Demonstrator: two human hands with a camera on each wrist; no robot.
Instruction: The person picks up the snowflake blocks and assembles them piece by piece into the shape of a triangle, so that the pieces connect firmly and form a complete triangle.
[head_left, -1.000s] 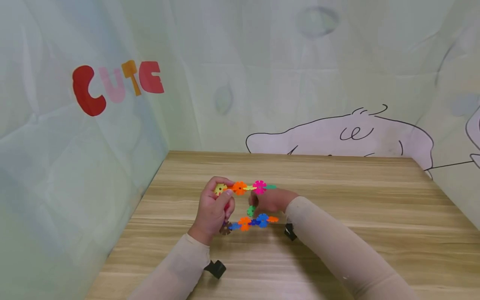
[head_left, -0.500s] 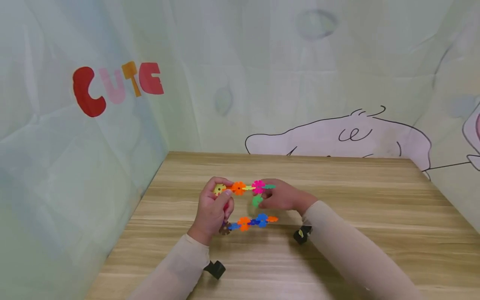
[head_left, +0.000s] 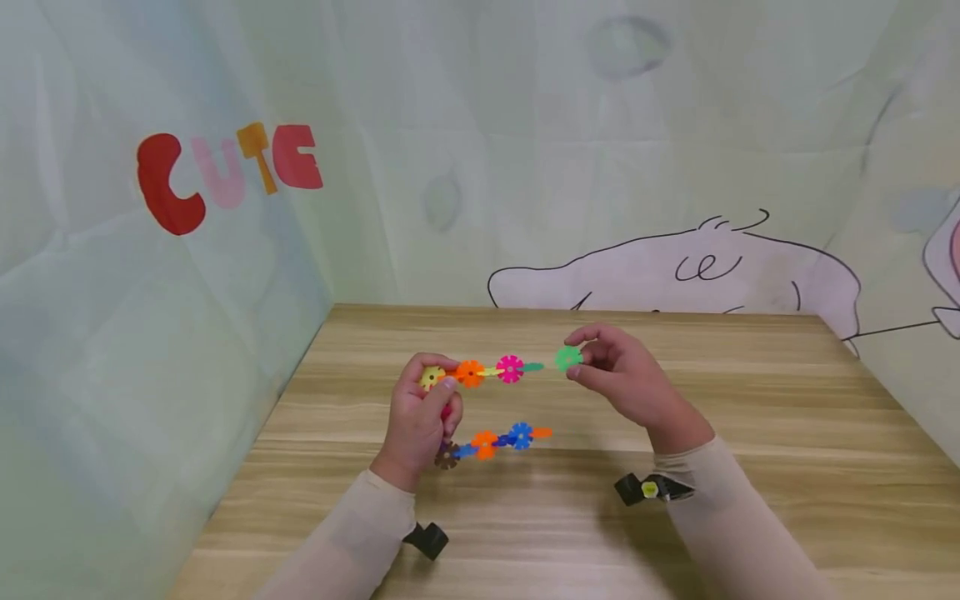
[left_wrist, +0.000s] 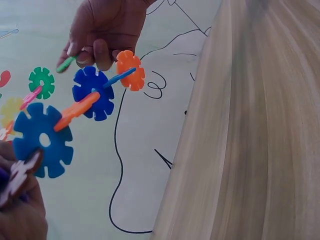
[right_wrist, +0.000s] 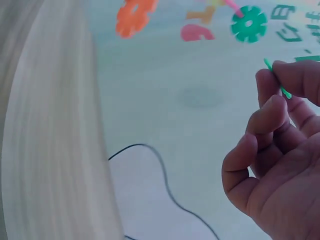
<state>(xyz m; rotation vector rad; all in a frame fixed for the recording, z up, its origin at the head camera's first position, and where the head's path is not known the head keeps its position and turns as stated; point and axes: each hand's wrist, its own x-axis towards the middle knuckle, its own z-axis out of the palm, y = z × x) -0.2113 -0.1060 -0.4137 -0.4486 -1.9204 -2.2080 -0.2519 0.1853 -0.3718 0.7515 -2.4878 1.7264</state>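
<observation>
My left hand [head_left: 416, 417] grips a U-shaped chain of interlocking plastic snowflake discs by its left side, thumb and fingers around the yellow disc [head_left: 430, 378]. The upper arm of the chain runs right through orange and pink [head_left: 517, 369] discs to a green end disc [head_left: 533, 367]. Below it, the lower arm goes from a brown disc [head_left: 447, 455] through blue and orange ones. My right hand [head_left: 630, 379] pinches a loose light green snowflake disc [head_left: 567, 358] between thumb and fingertips, just right of the green end disc and apart from it. My left palm hides part of the chain.
The wooden table [head_left: 750, 400] lies under both hands. Printed cloth walls [head_left: 420, 233] rise along its left and back edges. A black wrist camera [head_left: 431, 541] is strapped to the left wrist, another [head_left: 630, 489] to the right.
My right hand has drawn back from beneath the chain's upper arm, moving right and up with the light green disc. The left hand and chain have shifted only slightly left.
</observation>
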